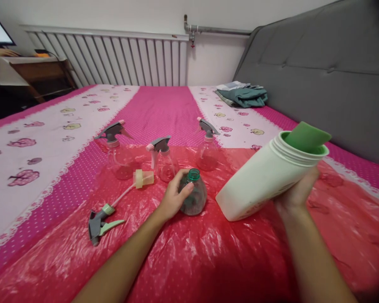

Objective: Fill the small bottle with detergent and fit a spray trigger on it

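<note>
Both forearms are showing bare, with no sleeves reaching into view. The left hand (173, 198) and right hand (295, 195) are wearing no gloves, rings or watch.

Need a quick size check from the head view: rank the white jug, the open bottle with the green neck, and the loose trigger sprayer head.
1. white jug, clearly largest
2. open bottle
3. loose sprayer head; without its tube it looks near the bottle's size, so this order is unsure.

3 capped spray bottles (164, 159), folded clothes (244, 95)
</note>
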The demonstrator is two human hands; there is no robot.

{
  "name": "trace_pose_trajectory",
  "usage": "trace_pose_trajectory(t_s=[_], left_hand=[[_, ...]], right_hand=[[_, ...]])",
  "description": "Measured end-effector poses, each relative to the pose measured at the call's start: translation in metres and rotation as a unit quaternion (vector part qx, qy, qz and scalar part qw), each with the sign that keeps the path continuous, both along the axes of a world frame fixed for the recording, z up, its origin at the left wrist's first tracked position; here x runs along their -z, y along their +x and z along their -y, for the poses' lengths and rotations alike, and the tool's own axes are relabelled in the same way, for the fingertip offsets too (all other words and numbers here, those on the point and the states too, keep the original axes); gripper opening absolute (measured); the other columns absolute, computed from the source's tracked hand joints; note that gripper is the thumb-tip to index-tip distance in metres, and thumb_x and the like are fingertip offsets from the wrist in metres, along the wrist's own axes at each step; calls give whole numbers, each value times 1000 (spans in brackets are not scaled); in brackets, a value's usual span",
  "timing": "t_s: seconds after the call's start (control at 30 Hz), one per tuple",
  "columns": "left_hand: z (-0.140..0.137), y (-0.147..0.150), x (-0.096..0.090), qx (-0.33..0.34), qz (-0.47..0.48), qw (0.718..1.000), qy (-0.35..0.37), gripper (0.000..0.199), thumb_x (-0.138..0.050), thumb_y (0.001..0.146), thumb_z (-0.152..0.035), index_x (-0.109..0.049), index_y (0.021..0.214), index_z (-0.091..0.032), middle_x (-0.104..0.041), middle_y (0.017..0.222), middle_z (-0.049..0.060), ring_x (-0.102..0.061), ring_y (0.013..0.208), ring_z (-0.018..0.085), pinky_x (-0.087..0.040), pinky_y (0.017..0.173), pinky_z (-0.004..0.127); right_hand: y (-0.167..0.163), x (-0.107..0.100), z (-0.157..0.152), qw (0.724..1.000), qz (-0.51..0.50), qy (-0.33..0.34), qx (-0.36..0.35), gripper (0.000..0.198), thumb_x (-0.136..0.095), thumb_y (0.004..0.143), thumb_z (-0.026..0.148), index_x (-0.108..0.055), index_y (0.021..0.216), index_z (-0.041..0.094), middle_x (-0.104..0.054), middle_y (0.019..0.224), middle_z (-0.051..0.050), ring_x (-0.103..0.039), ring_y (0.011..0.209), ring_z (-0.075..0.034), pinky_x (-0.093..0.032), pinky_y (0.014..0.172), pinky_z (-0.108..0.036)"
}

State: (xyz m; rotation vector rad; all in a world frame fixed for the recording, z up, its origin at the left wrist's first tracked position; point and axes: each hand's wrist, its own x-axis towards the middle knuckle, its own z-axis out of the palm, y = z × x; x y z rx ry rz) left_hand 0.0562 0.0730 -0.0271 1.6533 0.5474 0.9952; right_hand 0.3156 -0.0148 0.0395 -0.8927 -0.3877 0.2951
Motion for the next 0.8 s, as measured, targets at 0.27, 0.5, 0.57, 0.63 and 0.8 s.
trace_pose_trajectory(t_s=[0.27, 0.5, 0.57, 0.63, 0.8], left_hand=[[2, 1, -3, -11, 24, 1000, -16, 52, -71, 91, -66, -68, 115, -20, -74, 111, 7, -68, 108, 30, -51, 99, 37], [1, -2, -3, -14, 57, 998, -26, 53, -72, 88, -67, -71, 108, -18, -79, 106, 10, -72, 100, 32, -54, 90, 39], [1, -3, -5, -8, 61, 998, -25, 53, -73, 87, -66, -72, 109, -18, -80, 105, 10, -73, 99, 32, -54, 90, 39], [2, -3, -7, -3, 64, 998, -23, 51, -74, 87, -64, -73, 109, -17, -80, 105, 10, -73, 99, 31, -54, 89, 38], [4, -2, -11, 14, 59, 998, -19, 45, -76, 85, -59, -76, 102, -18, -79, 97, 8, -72, 93, 30, -53, 86, 36]], right_hand=[[-3, 0, -2, 1000, -5, -7, 9, 48, -37, 96, 58, -62, 82, 20, -64, 86, -1, -57, 75, -14, -55, 71, -25], [1, 3, -1, 999, -27, -2, 21, 45, -37, 97, 55, -57, 76, 19, -59, 77, 1, -50, 67, -12, -54, 69, -21], [1, 3, -1, 999, -27, 0, 20, 47, -35, 98, 54, -57, 77, 19, -61, 80, 1, -51, 68, -12, -54, 69, -21], [0, 2, -1, 1000, -25, 3, 18, 49, -32, 100, 53, -59, 78, 19, -63, 85, 0, -54, 71, -11, -55, 71, -21], [-1, 1, -1, 1000, -21, 7, 14, 45, -37, 98, 52, -61, 80, 19, -67, 93, 0, -55, 72, -11, -56, 71, -21]])
